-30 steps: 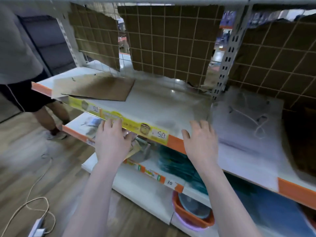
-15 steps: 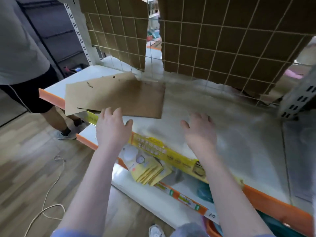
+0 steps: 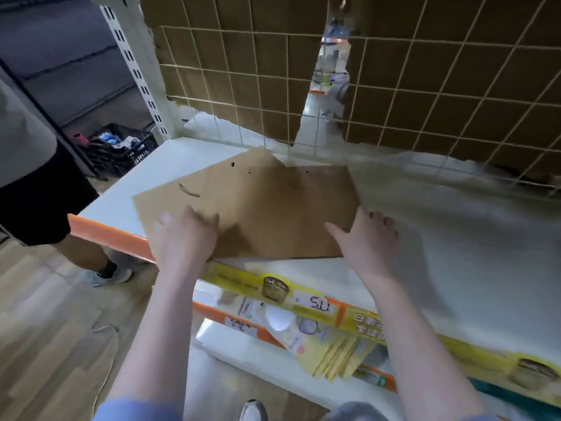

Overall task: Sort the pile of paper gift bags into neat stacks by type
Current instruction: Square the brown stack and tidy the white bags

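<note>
Both of a person's hands rested on a flat brown paper gift bag (image 3: 273, 208) lying on a white shelf (image 3: 170, 165). The left hand (image 3: 185, 238) lay over the bag's near left corner, fingers (image 3: 197, 217) relaxed and loosely spread; whether they gripped the edge could not be told. The right hand (image 3: 368, 238) touched the bag's near right corner, fingers wide. Below the bag, a yellow price strip (image 3: 303, 299) ran along the shelf's front edge. Behind the bag stood a wire grid backed with cardboard (image 3: 243, 86). Left of the bag stood a bystander (image 3: 36, 183).
</note>
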A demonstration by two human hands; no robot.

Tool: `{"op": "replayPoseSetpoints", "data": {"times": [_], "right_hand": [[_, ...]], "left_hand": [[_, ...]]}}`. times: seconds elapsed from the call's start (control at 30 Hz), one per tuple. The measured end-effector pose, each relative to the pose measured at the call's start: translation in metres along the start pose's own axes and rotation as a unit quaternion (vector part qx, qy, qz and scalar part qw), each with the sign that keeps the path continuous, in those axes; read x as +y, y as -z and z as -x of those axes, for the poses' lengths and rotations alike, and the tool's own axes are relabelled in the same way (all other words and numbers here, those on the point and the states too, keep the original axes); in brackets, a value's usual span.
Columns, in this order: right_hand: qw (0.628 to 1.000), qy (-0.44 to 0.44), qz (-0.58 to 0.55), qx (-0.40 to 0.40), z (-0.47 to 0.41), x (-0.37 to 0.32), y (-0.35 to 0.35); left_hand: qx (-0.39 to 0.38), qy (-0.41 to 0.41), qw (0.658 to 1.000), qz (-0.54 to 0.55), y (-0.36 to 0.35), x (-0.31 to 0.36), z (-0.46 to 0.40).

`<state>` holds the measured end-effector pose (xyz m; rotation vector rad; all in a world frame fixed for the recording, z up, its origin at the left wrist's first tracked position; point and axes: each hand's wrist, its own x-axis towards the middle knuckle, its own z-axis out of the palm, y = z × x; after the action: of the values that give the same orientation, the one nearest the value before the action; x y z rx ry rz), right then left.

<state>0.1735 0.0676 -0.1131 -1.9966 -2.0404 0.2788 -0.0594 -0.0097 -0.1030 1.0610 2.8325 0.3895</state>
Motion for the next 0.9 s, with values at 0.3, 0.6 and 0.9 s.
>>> {"op": "replayPoseSetpoints", "data": {"times": [0.3,0.6,0.9], "right_hand": [[0.991,-0.135,-0.007,0.015,-0.011,-0.029,-0.010],[0.971,-0.199,-0.132,-0.003,-0.027,-0.025,-0.012],[0.950,-0.193,-0.242,-0.035,-0.029,-0.023,-0.008]], "left_hand": [[-0.043,0.044,0.997,0.048,0.001,-0.036,-0.054],[0.007,0.125,0.896,0.427,0.005,-0.054,-0.077],[-0.031,0.070,0.823,0.562,0.009,-0.058,-0.070]]}}
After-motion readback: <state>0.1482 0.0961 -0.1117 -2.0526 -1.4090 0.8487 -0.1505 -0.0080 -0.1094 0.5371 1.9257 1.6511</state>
